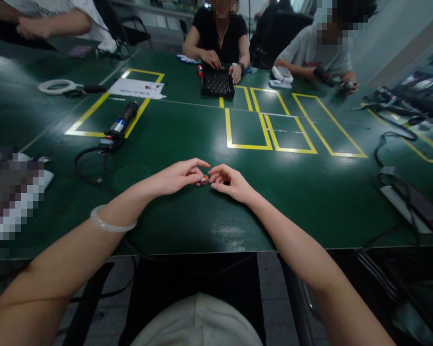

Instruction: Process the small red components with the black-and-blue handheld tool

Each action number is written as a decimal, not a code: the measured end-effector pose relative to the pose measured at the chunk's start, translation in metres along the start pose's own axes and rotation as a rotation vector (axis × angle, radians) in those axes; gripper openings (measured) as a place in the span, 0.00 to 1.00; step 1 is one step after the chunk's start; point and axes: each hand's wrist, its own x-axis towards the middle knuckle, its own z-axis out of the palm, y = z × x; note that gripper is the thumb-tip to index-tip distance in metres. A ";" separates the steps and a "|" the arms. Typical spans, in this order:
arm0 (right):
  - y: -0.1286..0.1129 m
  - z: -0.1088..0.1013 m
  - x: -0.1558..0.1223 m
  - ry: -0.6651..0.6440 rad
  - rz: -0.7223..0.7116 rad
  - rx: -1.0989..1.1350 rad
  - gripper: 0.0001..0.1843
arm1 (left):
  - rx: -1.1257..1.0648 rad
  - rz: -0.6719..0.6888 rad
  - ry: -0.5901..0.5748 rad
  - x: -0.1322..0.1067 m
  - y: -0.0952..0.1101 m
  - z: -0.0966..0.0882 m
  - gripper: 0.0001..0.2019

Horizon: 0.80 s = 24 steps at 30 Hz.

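My left hand [180,177] and my right hand [228,182] meet above the green table [187,139], fingertips pinched together. Between them sits a tiny red and white part [204,179], held by both hands. It is too small to name. A pale bangle [110,222] circles my left wrist. Both forearms reach out from the near table edge.
A black cylindrical tool [122,121] with a cable lies at the left. Yellow tape boxes [270,127] mark the table's middle. Across the table a person handles a black tray [217,83]. More people sit at the far left and far right. Cables and a flat device [414,204] lie at the right.
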 end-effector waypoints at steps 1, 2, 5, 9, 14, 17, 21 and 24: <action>-0.001 0.001 -0.001 -0.011 -0.014 -0.012 0.18 | -0.007 0.002 -0.026 0.001 -0.003 0.004 0.23; -0.002 0.001 -0.001 -0.019 -0.029 -0.033 0.17 | -0.017 0.003 -0.044 0.001 -0.005 0.007 0.22; -0.005 0.002 -0.002 -0.021 -0.065 -0.129 0.12 | -0.064 -0.001 -0.073 0.002 -0.009 0.011 0.22; -0.008 0.001 -0.002 -0.004 -0.078 -0.203 0.08 | -0.117 -0.003 -0.059 0.001 -0.008 0.014 0.23; -0.006 -0.001 -0.001 0.082 -0.050 -0.126 0.09 | -0.161 0.040 0.031 0.002 -0.012 0.017 0.20; -0.004 -0.001 0.000 0.132 -0.046 -0.096 0.10 | -0.094 0.093 0.099 0.002 -0.017 0.018 0.21; -0.003 -0.001 0.000 0.141 -0.033 -0.071 0.11 | 0.088 0.155 0.170 0.000 -0.015 0.018 0.15; -0.003 0.001 0.000 0.120 -0.027 -0.033 0.15 | 0.117 0.142 0.207 -0.001 -0.008 0.018 0.13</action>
